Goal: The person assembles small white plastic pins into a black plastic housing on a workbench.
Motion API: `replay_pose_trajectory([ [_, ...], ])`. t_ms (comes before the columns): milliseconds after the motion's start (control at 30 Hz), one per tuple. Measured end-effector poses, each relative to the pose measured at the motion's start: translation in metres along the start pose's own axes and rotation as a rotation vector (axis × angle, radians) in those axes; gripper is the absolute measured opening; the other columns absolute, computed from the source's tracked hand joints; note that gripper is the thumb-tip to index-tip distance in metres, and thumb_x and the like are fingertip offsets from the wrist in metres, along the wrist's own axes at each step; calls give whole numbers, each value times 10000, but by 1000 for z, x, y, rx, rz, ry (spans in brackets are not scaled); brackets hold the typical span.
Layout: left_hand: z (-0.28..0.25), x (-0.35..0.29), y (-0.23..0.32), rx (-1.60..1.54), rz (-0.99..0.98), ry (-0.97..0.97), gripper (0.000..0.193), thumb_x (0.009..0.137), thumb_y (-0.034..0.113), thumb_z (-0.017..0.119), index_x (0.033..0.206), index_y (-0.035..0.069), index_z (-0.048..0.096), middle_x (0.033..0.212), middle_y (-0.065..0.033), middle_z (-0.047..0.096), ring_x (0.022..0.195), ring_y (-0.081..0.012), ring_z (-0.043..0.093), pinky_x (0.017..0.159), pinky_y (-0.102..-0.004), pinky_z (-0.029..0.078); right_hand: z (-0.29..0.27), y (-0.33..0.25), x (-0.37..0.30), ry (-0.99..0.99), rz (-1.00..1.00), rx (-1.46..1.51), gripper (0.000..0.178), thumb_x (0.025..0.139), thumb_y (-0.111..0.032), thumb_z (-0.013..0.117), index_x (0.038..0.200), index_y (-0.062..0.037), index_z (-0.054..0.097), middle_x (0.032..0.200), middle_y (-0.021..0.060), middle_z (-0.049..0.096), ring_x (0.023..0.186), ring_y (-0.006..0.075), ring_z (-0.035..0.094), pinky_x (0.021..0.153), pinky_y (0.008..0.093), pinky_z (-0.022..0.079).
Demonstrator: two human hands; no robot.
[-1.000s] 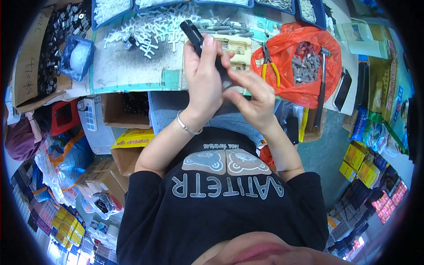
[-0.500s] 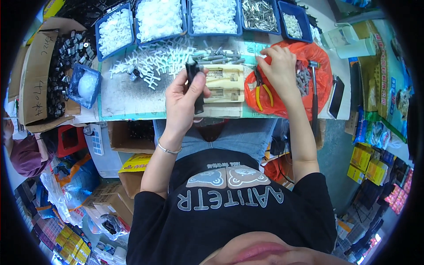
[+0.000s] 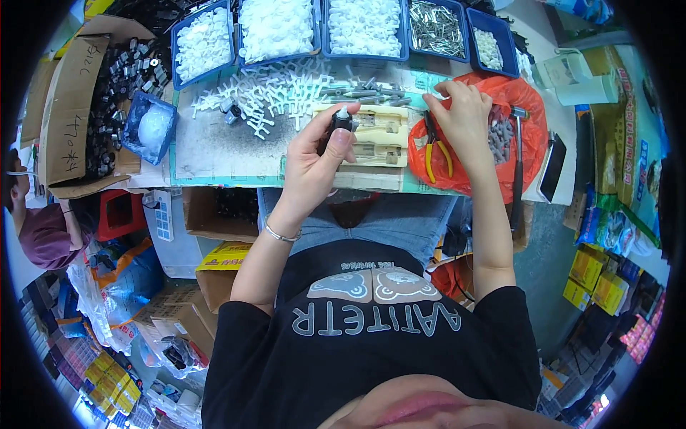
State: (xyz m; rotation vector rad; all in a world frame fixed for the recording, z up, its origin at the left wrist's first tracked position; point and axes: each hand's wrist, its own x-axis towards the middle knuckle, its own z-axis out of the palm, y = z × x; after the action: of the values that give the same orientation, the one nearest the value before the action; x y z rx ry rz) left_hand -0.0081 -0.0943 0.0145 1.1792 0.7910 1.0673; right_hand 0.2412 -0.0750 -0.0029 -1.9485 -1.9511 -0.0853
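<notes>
My left hand (image 3: 314,161) grips a short black cylindrical part (image 3: 337,129) with a white tip facing up; fingers hide most of its body. Just right of that hand lies a cream slotted block (image 3: 391,137). My right hand (image 3: 463,118) hovers over the left part of a red plastic bag (image 3: 532,136), fingers bent and apart, with nothing visible in them. Below its fingertips are pliers with yellow handles (image 3: 430,159). Small grey parts (image 3: 500,139) lie on the bag. Grey pins (image 3: 368,93) and white branched pieces (image 3: 268,93) are spread beyond the block.
Blue trays of white parts (image 3: 279,28), metal pins (image 3: 434,28) and small pale pieces (image 3: 487,48) line the back. At left stands a cardboard box (image 3: 68,107) of black parts. A hammer (image 3: 518,157) and a phone (image 3: 554,168) lie at right. Another person (image 3: 50,229) sits far left.
The black part has tipped in my left hand, so its white-tipped end now shows. My right hand stays over the bag, nearly unchanged. The whole view has shifted slightly.
</notes>
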Motion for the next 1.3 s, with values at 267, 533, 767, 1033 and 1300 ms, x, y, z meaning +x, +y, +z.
replay_pose_trajectory([
  [267, -3, 9, -1, 28, 28, 0, 329, 966, 229, 490, 1200, 1, 533, 894, -35, 551, 736, -80, 532, 711, -206, 421, -34, -13, -52, -377, 165, 174, 251, 739, -169, 715, 741, 0, 529, 823, 152, 535, 815, 315, 539, 706, 387, 427],
  [533, 0, -4, 7, 192, -17, 27, 273, 946, 165, 504, 1168, 20, 566, 889, -2, 558, 777, -59, 510, 700, -212, 426, -8, -40, -67, -177, 20, -169, 177, 639, -195, 665, 686, -29, 627, 788, 144, 535, 748, 307, 560, 649, 404, 466],
  [767, 3, -4, 0, 178, -69, -8, 311, 930, 166, 552, 1196, 6, 562, 984, -42, 622, 814, -69, 580, 717, -220, 481, -1, -13, -104, 41, 30, 36, 174, 642, -139, 625, 686, 22, 578, 903, 157, 547, 861, 336, 519, 774, 425, 401],
  [1033, 6, 9, 4, 394, 97, 33, 329, 876, 196, 621, 1125, -15, 591, 880, -108, 663, 767, -107, 609, 677, -275, 490, 2, 11, -100, 229, 11, 436, 170, 804, -98, 568, 715, 38, 517, 910, 156, 546, 854, 306, 513, 780, 386, 382],
  [1300, 32, 7, 23, 822, 587, 53, 171, 809, 147, 620, 916, 21, 576, 736, -134, 567, 718, -311, 586, 625, -402, 464, -50, -50, -70, -251, -146, 1030, 86, 831, -33, 541, 801, 22, 481, 832, 45, 457, 726, 141, 448, 666, 238, 366],
])
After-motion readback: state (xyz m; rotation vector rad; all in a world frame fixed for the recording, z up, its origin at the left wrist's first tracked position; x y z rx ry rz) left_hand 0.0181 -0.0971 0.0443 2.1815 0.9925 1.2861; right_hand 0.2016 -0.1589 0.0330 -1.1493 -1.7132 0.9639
